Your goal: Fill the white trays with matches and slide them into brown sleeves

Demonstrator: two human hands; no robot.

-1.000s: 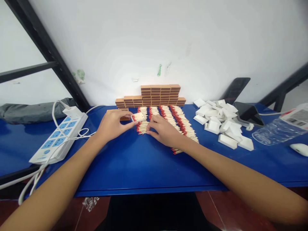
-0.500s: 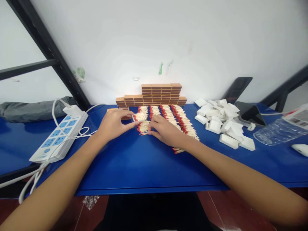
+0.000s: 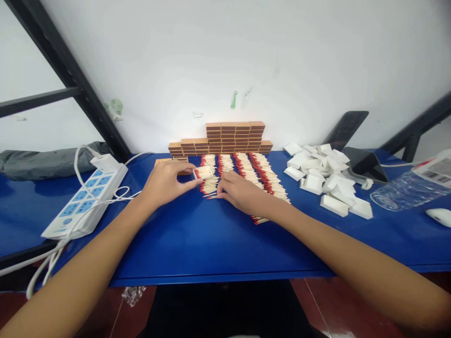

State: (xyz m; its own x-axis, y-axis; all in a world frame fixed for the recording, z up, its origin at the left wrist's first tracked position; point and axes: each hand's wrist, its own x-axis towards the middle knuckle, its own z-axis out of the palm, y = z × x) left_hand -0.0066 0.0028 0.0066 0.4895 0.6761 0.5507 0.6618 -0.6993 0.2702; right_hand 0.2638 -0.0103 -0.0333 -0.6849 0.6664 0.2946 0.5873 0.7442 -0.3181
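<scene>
Left hand (image 3: 167, 183) pinches a tray (image 3: 208, 177) of matches (image 3: 202, 172); right hand (image 3: 243, 191) bunches beside loose matches (image 3: 210, 188), grip unclear; matchboxes (image 3: 235, 137) stand stacked far; white trays (image 3: 334, 205) remain right.

The left hand (image 3: 165, 183) holds a tray (image 3: 208, 177) of matches (image 3: 203, 172); the right hand (image 3: 240, 191) touches loose matches (image 3: 210, 187) on the surface (image 3: 197, 244), near stacked boxes (image 3: 235, 137).

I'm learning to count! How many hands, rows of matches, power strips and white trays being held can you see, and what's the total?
Left hand and right hand: 2
Rows of matches: 4
Power strip: 1
White tray in left hand: 1
Total: 8
</scene>
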